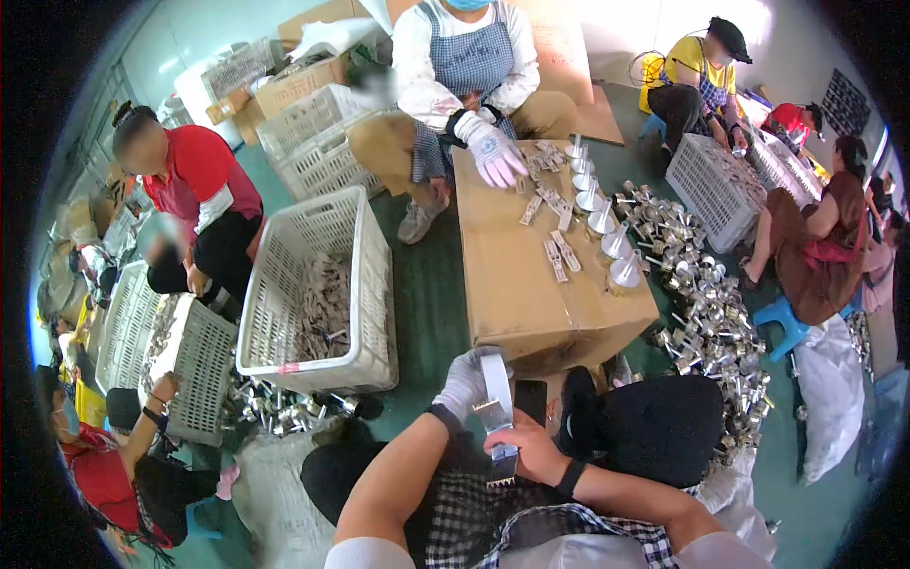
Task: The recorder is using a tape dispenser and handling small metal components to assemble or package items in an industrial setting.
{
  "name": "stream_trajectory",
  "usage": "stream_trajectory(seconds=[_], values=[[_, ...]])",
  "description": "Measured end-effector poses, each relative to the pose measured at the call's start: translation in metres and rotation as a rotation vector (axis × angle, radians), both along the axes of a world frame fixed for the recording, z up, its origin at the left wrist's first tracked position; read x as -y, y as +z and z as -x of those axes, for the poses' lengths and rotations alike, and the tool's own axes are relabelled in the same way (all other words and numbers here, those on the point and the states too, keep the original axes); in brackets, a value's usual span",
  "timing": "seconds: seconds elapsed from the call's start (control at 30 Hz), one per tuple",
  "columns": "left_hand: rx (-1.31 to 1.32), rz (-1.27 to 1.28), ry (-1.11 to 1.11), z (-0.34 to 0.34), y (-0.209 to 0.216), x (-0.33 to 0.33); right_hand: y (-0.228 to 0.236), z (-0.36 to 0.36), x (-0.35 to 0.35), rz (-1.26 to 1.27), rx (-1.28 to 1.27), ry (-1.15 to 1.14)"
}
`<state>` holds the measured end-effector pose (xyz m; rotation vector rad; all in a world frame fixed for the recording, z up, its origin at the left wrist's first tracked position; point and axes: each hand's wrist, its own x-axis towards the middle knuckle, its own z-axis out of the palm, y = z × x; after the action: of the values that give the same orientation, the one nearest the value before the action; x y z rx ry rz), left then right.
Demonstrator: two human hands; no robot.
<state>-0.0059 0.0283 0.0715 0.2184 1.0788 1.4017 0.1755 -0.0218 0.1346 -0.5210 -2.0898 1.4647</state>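
Above my lap I hold a roll of whitish tape [497, 376] with a toothed metal tape cutter [492, 415] on it. My left hand [463, 382], in a pale knit glove, is closed on the roll's left side. Bare-fingered, my right hand [527, 447] grips the cutter's lower part from the right; a second toothed edge [500, 483] shows beneath it. Just ahead stands a brown cardboard box [507, 308]. On its top lie small pale flat clip-like pieces [561, 256] and a row of upright white funnel-shaped parts [601, 219].
Across the box, a co-worker's gloved hand [495, 157] rests near the small pieces. A white crate [379, 313] of pale pieces stands left. Shiny metal parts [706, 313] are heaped on the floor at right. A dark phone-like slab [531, 398] lies beyond my right hand.
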Motion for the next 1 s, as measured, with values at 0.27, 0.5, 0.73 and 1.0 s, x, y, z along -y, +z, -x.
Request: stream_trajectory(seconds=[0.27, 0.5, 0.73, 1.0], values=[[0.296, 0.063, -0.014, 0.010, -0.007, -0.003, 0.006, -0.003, -0.003, -0.201, 0.149, 0.038], [-0.385, -0.267, -0.170, 0.010, -0.096, -0.025, 0.105, -0.017, -0.030, -0.685, 0.407, 0.082], [-0.329, -0.292, -0.091, 0.033, -0.163, -0.010, 0.157, -0.008, -0.069, -0.902, 0.524, 0.412], [-0.487, -0.158, -0.309, 0.031, -0.043, 0.004, 0.121, 0.008, -0.079, -0.671, 0.493, 0.446]])
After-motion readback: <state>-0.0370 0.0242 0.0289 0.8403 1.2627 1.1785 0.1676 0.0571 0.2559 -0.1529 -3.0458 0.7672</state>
